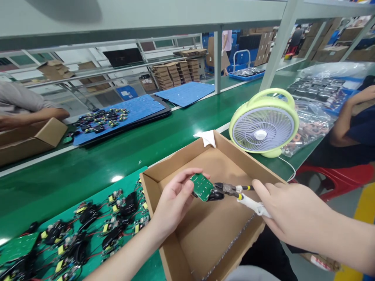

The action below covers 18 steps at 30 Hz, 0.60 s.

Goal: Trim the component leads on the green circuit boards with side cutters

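Observation:
My left hand [177,195] grips a small green circuit board [202,186] by its edge, with the solder side facing up. A black part [216,195] shows under the board's right edge. My right hand [288,207] is closed on the handles of a pair of cutting pliers [230,189], which have black, yellow and white grips. The pliers' jaws are right beside the board, at the black part; whether they close on it is too small to tell. Both hands are above an open cardboard box [243,249].
Wired circuit boards [113,222] lie on a green mat at the left. A lime-green fan [262,128] stands behind the box. More boards [101,119] sit on a blue sheet across the green belt [140,146]. Co-workers' arms show at both sides.

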### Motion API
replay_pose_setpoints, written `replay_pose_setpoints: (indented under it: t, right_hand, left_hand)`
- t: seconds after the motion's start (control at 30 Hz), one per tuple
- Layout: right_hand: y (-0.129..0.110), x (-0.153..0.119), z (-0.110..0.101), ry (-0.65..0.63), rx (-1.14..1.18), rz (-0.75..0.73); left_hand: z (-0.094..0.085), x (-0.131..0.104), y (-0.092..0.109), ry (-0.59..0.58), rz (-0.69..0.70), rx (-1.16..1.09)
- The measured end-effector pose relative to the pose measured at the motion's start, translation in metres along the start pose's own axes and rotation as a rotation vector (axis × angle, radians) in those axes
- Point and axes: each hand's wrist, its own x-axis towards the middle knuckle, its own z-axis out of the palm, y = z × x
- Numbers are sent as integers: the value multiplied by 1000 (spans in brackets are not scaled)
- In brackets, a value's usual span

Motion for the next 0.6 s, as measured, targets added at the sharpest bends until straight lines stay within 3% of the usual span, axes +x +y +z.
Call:
replay_pose_setpoints:
  t: [0.6]
  right_hand:
    - [-11,0,7,-10,34,0]
  left_hand:
    - [0,-1,1,15,-4,22]
